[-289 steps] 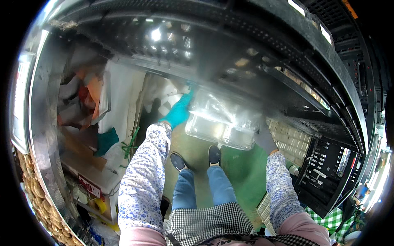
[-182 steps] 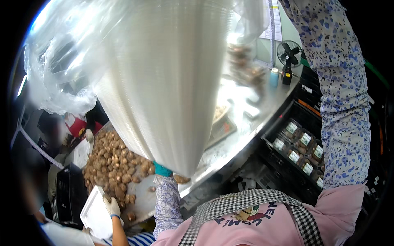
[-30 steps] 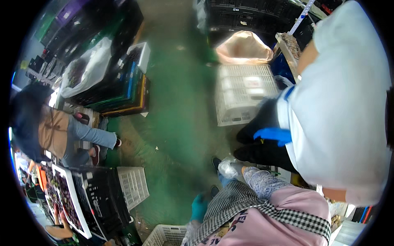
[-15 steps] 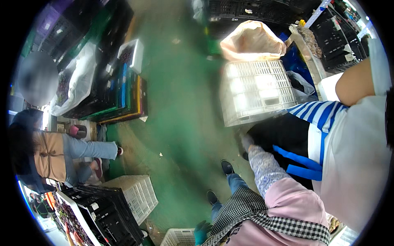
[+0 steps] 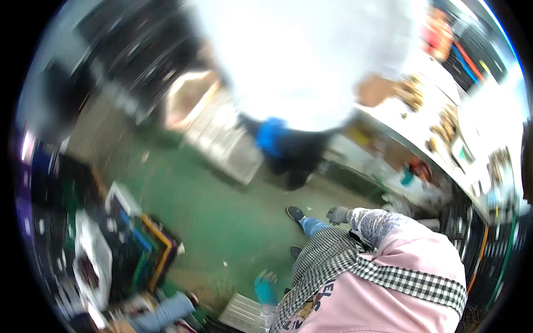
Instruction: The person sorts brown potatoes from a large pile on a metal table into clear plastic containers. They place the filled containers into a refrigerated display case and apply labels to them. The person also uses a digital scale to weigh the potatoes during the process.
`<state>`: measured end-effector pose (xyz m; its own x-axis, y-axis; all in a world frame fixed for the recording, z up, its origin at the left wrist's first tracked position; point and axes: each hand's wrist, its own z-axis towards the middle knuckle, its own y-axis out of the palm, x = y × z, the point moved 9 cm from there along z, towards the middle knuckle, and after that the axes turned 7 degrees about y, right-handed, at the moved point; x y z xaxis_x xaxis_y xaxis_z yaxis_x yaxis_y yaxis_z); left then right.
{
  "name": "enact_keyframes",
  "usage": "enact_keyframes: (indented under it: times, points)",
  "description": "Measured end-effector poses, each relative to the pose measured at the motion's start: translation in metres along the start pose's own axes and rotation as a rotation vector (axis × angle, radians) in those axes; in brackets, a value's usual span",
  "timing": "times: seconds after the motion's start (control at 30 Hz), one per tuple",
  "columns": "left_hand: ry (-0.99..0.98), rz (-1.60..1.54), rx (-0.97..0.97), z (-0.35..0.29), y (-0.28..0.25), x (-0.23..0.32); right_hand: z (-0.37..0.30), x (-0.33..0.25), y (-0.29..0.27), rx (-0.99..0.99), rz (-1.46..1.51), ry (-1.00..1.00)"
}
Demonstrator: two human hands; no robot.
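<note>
My left hand (image 5: 266, 287), in a teal glove with paler fingertips, hangs at my side with its fingers apart and nothing in it. Just below it stands a white plastic crate (image 5: 242, 314) on the floor. My right hand (image 5: 337, 215), in a grey glove, hangs in front of me, fingers loosely bent and nothing visible in them. It is apart from the workbench (image 5: 400, 136) beyond it. I wear a black-and-white checked apron (image 5: 327, 255) over a pink top.
A person in white (image 5: 300, 55) with a blue tie stands close ahead, blurred. Behind them lies a white slatted crate (image 5: 222, 139). Stacked dark crates (image 5: 147, 250) and a white bag (image 5: 91, 261) stand at left, near another person's jeans leg (image 5: 166, 313). Green floor (image 5: 205, 216) lies between.
My view has turned to the right, bringing the workbench into sight. The white-clad person now fills the top middle. My right hand, blurred before, now shows clearly beside the apron.
</note>
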<state>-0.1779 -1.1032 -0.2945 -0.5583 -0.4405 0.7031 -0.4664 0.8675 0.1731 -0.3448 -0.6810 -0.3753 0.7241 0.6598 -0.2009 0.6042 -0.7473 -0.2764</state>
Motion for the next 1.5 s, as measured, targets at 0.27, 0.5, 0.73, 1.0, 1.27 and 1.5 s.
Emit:
enact_keyframes:
  times: [0.27, 0.5, 0.73, 1.0, 1.27, 1.5]
  points:
    - [-0.072, 0.234, -0.328, 0.019, 0.102, 0.026, -0.129, 0.170, -0.031, 0.375, -0.233, -0.181]
    - [-0.019, 0.380, -0.665, -0.018, 0.289, -0.007, -0.132, 0.316, 0.005, 0.339, 0.007, -0.215]
    - [-0.214, 0.474, -0.965, -0.091, 0.483, -0.149, -0.225, 0.462, -0.080, 0.555, 0.264, -0.063]
    - [0.517, 0.755, -1.326, -0.201, 0.728, -0.158, -0.305, 0.546, -0.151, 0.612, 0.588, 0.005]
    - [1.574, 1.061, -1.289, -0.237, 0.888, -0.079, -0.311, 0.461, -0.292, 0.754, 0.365, -0.433]
    - [1.758, 1.582, -1.382, -0.205, 0.957, -0.126, -0.380, 0.520, -0.434, 0.731, 0.740, -0.311]
